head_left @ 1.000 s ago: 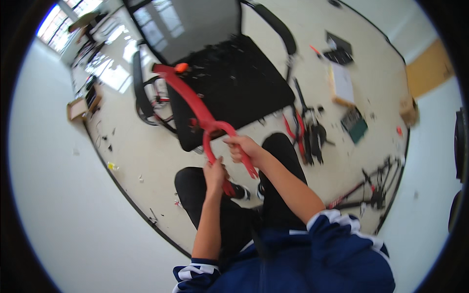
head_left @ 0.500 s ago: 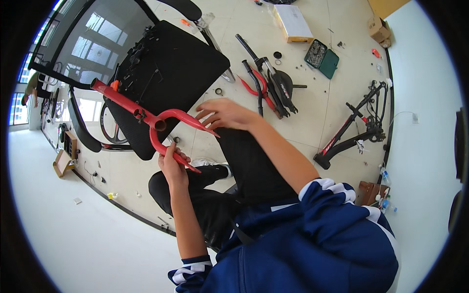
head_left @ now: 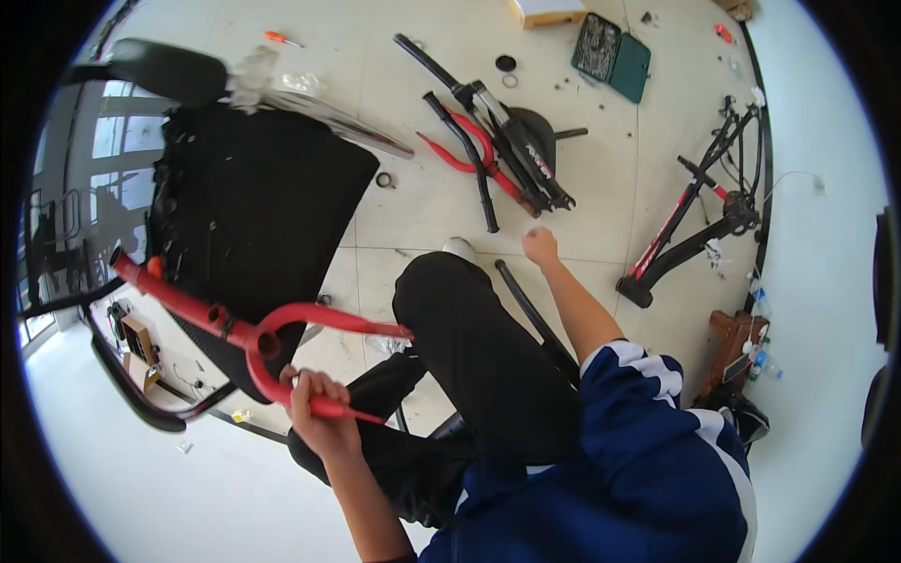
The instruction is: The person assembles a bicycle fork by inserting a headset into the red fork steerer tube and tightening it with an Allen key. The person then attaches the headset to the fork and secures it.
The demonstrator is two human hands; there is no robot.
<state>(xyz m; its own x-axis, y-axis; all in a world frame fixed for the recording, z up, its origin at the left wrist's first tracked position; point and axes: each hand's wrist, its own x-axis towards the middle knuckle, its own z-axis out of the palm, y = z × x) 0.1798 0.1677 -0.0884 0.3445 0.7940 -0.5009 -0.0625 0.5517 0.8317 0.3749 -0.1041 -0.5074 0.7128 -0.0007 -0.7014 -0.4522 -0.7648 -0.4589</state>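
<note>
My left hand [head_left: 322, 413] is closed round the lower prong of a red forked bicycle frame part [head_left: 178, 300]. Its long tube points up and left over the chair seat, and its upper prong reaches to my knee. My right hand [head_left: 540, 246] is in a loose fist above the floor, with nothing seen in it. Just beyond that hand lie a black suspension fork [head_left: 502, 117], a second red forked part [head_left: 488, 150] and a black bent tube [head_left: 465, 155], with a dark round piece [head_left: 533, 139] partly under the fork.
An office chair's black seat [head_left: 272, 188] with small dark parts stands at left. A black bicycle frame [head_left: 690, 225] lies at right by the wall. Farther off are an open green case [head_left: 615, 58] of small hardware, a box [head_left: 549, 11] and an orange screwdriver [head_left: 282, 38].
My right hand has left the red part's upper prong, moved right toward the floor parts, and closed. My left hand, with the red part, sits lower and farther left. The view has shifted.
</note>
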